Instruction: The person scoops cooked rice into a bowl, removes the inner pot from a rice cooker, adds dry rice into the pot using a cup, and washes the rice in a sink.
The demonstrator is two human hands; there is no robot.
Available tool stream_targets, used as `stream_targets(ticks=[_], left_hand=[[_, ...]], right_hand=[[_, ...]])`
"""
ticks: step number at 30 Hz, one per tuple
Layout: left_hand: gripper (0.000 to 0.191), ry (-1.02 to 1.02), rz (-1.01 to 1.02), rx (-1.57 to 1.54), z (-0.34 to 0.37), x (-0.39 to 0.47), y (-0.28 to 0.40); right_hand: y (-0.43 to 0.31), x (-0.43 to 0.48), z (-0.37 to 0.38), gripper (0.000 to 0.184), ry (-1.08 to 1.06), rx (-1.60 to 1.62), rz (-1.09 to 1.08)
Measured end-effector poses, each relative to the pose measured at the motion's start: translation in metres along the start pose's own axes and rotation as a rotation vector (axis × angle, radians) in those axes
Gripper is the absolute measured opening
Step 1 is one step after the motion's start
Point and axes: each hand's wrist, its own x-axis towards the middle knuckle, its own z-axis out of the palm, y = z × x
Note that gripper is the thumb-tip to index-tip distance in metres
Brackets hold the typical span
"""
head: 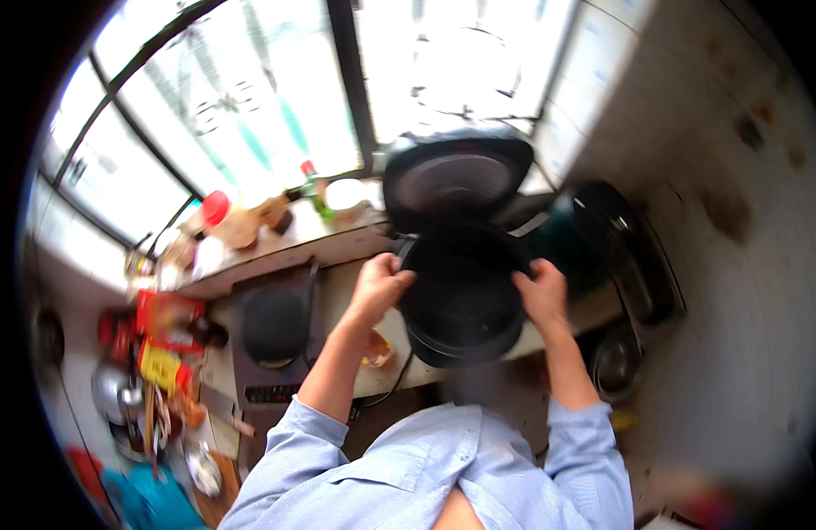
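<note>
A dark inner pot [461, 291] of a rice cooker sits before me, with its hinged lid [457, 175] raised behind it. My left hand [380, 286] grips the pot's left rim, thumb over the edge. On the opposite side my right hand [544, 295] grips the right rim in the same way. The cooker's dark body [441, 354] shows below the pot's near edge. Whether the pot rests fully inside the body or is slightly raised, I cannot tell. The pot's interior is too dark and blurred to make out any contents.
An induction cooktop [249, 377] bears a round dark pan [275, 324] at left. A knife [225, 411] lies nearby. Behind stand a green bottle [315, 192] and jars on a ledge. A black cable [398, 381] hangs at the counter's front. Metal pans [616, 364] are at right.
</note>
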Motion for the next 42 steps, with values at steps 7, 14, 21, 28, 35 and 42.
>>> stream_targets(ticks=[7,14,21,28,35,42], left_hand=[[0.031,0.03,0.132,-0.413,-0.013,-0.11,0.018],[0.059,-0.116,-0.062,-0.626,0.003,-0.254,-0.014],[0.031,0.167,-0.286,-0.475,0.009,-0.361,-0.043],[0.02,0.476,-0.299,-0.544,-0.05,-0.41,-0.095],[0.02,0.761,-0.212,-0.739,-0.119,-0.499,-0.143],[0.017,1.223,-0.08,-1.037,-0.154,-0.584,-0.22]], right_hand=[[-0.109,-0.061,-0.072,0.024,-0.096,0.165,-0.28],[-0.124,-0.109,-0.086,0.023,-0.479,0.234,-0.48],[-0.114,-0.148,-0.032,0.024,-0.904,0.445,-0.431],[-0.134,-0.195,0.067,0.017,-1.183,0.577,-0.481],[-0.151,-0.278,0.138,0.009,-1.164,0.795,-0.241],[-0.146,-0.393,0.257,0.018,-1.45,0.616,0.123]])
